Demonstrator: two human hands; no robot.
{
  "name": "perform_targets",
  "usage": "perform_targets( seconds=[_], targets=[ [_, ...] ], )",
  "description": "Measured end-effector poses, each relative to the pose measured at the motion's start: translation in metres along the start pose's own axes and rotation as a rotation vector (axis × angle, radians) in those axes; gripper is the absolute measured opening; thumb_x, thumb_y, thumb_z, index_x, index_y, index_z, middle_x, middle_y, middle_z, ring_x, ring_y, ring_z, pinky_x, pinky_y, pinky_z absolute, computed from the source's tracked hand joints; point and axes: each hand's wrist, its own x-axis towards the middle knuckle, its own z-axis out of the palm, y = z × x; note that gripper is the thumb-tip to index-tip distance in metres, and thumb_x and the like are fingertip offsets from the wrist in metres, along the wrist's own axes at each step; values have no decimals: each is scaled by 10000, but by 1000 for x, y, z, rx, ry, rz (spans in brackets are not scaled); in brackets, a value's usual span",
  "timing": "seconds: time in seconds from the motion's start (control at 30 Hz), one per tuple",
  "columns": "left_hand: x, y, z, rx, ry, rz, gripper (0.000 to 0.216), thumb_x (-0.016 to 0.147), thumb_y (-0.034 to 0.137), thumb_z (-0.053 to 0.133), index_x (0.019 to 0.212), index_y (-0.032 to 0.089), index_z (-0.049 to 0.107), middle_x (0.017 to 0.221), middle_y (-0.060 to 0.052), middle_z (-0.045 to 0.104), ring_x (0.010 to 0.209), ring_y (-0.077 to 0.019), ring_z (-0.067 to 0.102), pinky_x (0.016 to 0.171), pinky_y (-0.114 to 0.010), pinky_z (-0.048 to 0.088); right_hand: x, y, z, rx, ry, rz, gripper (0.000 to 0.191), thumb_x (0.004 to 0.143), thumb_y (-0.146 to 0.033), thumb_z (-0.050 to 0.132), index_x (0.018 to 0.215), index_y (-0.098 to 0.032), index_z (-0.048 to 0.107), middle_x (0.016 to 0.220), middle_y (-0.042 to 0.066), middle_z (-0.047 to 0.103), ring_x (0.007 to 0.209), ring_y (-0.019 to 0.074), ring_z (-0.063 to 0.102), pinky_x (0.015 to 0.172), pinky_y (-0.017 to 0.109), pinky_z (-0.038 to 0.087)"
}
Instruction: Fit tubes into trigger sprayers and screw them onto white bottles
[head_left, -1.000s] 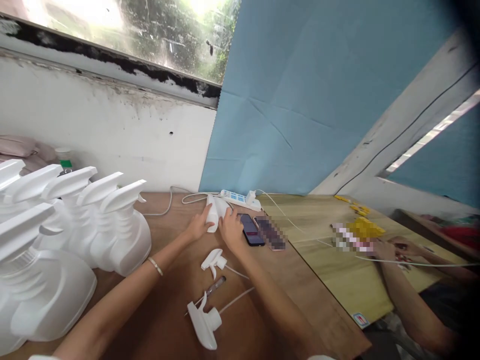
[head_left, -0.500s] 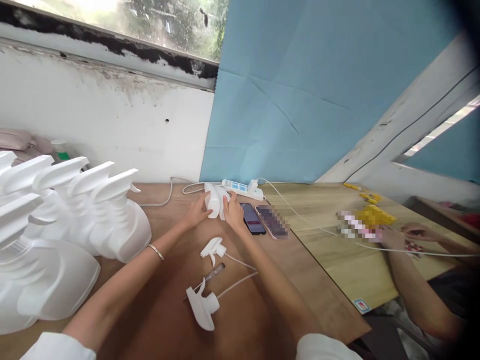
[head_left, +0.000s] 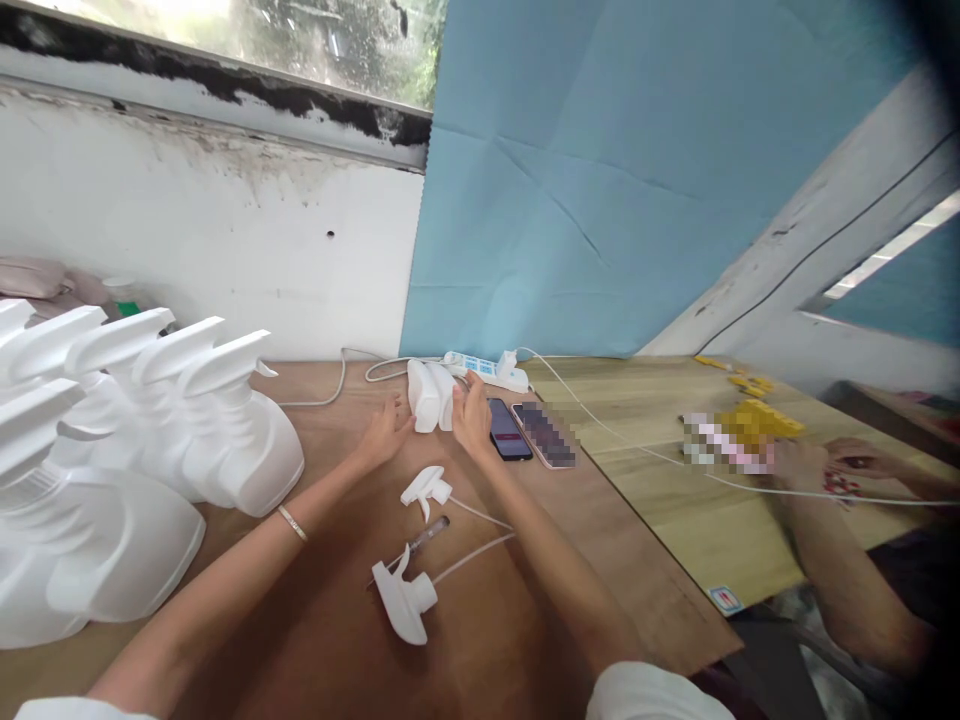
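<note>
A small white bottle point(head_left: 429, 396) stands upright at the back of the brown table point(head_left: 322, 640), in front of a power strip point(head_left: 484, 370). My right hand point(head_left: 472, 415) is closed against the bottle's right side. My left hand point(head_left: 382, 436) hovers just left of the bottle, fingers apart, holding nothing. Two white trigger spray heads with thin tubes lie nearer me, one point(head_left: 426, 488) below my hands and one point(head_left: 405, 602) closer to the front. A thin pen-like piece point(head_left: 429, 536) lies between them.
Several large white spray bottles point(head_left: 187, 420) crowd the table's left side. Two phones point(head_left: 508, 440) lie right of my right hand. A lighter wooden board point(head_left: 675, 500) extends right, where another person's arms point(head_left: 825, 570) work near yellow parts point(head_left: 750, 422). A white cable crosses the board.
My left hand has come off the white bottle and drawn back to the left. The bottle now stands upright with only my right hand against it. The view has shifted slightly.
</note>
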Motion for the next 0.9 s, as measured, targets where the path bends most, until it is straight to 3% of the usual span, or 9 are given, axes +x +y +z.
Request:
perform_targets(
  seconds=[0.13,0.17,0.27,0.37,0.47,0.63,0.8,0.9],
  targets=[
    [-26,-4,-5,-5,-116,19,473,802,404,462,1167,104,428,1164,-147,525,1063,-248,504,907,-375,385,-27,2,-27,119,195,-81,307,880,-299,294,1117,-143,411,1126,133,498,1077,213,440,890,389,350],
    [-33,-3,-6,-4,-176,52,477,774,432,501,1139,128,466,1150,-123,540,1068,-248,498,916,-368,377,-38,1,-35,133,178,-109,259,868,-277,331,1059,-149,451,1057,117,529,1009,207,468,860,377,368],
    [-48,5,-5,70,-351,178,628,687,519,579,1191,167,450,1232,-103,487,1143,-278,421,951,-392,326,-76,-1,-55,49,-120,-233,164,835,-203,383,820,-171,543,801,63,591,827,199,495,794,351,379],
    [-53,16,4,199,-442,327,724,643,530,616,1243,189,399,1268,-95,454,1154,-295,390,955,-419,292,-105,-3,-65,-79,-380,-213,123,790,-190,458,742,-173,571,745,55,596,821,212,493,761,333,379],
    [-51,23,13,291,-446,409,612,651,457,640,1179,201,466,1183,-75,521,1082,-280,451,921,-402,315,-116,-5,-67,-155,-487,-135,86,765,-194,505,785,-174,587,787,56,612,853,213,504,738,310,383],
    [-52,26,9,247,-386,328,378,678,369,647,1007,206,561,985,-45,577,857,-209,564,757,-298,409,-116,-10,-63,-139,-485,-85,71,760,-214,551,813,-183,586,802,39,637,820,204,538,695,291,381],
    [-75,28,-23,32,-242,287,414,668,387,663,1007,176,554,928,-43,563,811,-169,555,718,-252,415,-115,-28,-61,58,-437,-301,100,808,-174,506,734,-179,572,723,22,593,710,154,511,651,257,378],
    [-94,29,-44,0,-269,303,431,700,369,638,1074,181,534,964,-48,583,857,-169,547,761,-259,407,-114,-46,-58,91,-426,-501,129,821,-175,492,730,-172,582,687,25,565,679,147,474,613,244,366]
  ],
)
